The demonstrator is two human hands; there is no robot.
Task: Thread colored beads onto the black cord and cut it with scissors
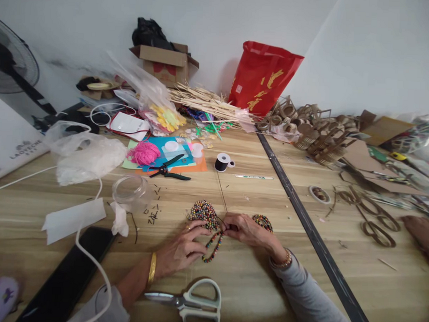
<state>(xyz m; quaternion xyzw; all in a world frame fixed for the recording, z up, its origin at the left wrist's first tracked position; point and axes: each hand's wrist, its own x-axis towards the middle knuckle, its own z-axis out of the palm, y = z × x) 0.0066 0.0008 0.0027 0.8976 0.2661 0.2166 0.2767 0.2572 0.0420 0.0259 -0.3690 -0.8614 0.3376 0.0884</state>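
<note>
My left hand (184, 248) rests beside a loop of colourful beads (216, 249), its fingers apart over the loop's left side and the edge of a bead pile (203, 213). My right hand (245, 229) is closed in a pinch at the top of the loop, where a dark cord (221, 192) runs back to a black-thread spool (222, 162). What exactly the fingertips hold is too small to tell. Behind my right hand lies a second coil of beads (263, 222). White-handled scissors (195, 301) lie open in front.
Green-handled pliers (172, 171) and pink yarn (144, 153) lie on coloured sheets. A phone (70, 273) and plastic jar (129, 191) are at left. Bronze scissors (369, 213) lie right, near another person's hand (420, 232). A red bag (264, 78) stands at the back.
</note>
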